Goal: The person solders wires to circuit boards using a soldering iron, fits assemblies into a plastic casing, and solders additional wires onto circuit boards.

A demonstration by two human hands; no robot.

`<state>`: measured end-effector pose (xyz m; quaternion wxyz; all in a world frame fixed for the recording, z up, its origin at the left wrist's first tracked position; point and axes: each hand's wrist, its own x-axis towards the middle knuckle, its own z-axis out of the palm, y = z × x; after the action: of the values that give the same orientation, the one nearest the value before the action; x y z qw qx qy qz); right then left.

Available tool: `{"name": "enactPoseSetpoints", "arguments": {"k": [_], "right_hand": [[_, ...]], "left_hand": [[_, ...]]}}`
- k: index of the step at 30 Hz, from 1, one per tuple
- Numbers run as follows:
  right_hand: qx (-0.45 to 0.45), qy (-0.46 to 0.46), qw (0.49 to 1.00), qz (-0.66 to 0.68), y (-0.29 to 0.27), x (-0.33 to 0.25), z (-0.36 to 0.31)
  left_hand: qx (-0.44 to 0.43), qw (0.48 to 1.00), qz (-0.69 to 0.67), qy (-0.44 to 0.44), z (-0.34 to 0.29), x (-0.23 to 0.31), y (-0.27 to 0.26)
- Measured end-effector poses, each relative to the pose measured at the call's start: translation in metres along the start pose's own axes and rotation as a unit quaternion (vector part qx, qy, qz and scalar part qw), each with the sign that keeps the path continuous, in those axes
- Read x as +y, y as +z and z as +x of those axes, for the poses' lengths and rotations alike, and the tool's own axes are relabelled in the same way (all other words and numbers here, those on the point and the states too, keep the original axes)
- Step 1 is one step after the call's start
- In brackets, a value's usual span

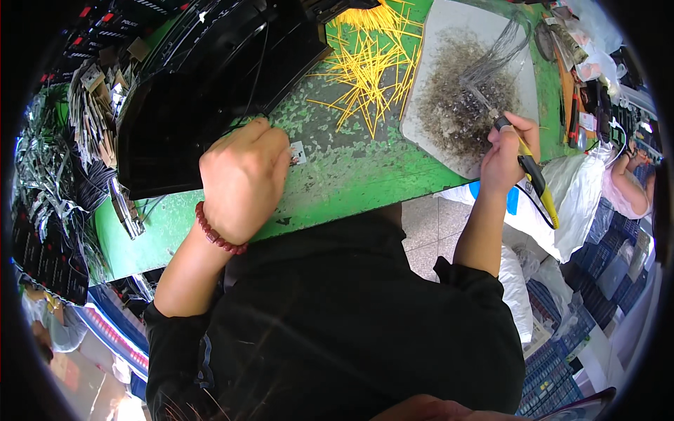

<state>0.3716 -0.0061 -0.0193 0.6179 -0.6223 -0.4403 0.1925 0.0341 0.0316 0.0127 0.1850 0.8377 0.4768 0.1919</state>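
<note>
The right hand (pixel 511 151) curls round a soldering iron (pixel 537 179), tip over a dirty board (pixel 449 17). The left hand (pixel 246 165) curls by a black box (pixel 189 105); I can't tell its hold. Green table (pixel 337 186) shows between them to its edge; yellow sticks (pixel 368 77) lie beyond.

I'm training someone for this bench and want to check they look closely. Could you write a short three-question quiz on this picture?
1. Multiple choice: what does the right hand hold?
A) a roll of tape
B) a yellow-and-black tool
C) a paper cup

2. True or false: in the picture, the loose yellow strands lie to the left of the pale board.

3. Fill in: the red-brown beaded bracelet is on the person's ____ wrist.

Key:
1. B
2. True
3. left
</note>
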Motion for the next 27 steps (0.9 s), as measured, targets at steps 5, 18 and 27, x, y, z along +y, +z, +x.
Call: {"name": "enactPoseSetpoints", "arguments": {"k": [5,18,27], "right_hand": [[0.014,-0.014,1.000,0.010,0.004,0.001,-0.001],[0.029,-0.027,0.998,0.038,0.006,0.003,-0.005],[-0.233,0.044,0.961,0.141,0.091,-0.046,-0.099]], "left_hand": [[-0.002,1.000,0.002,-0.004,-0.001,-0.002,-0.001],[0.005,1.000,0.008,-0.008,-0.007,-0.009,0.004],[0.000,1.000,0.013,-0.004,-0.009,-0.011,0.004]]}}
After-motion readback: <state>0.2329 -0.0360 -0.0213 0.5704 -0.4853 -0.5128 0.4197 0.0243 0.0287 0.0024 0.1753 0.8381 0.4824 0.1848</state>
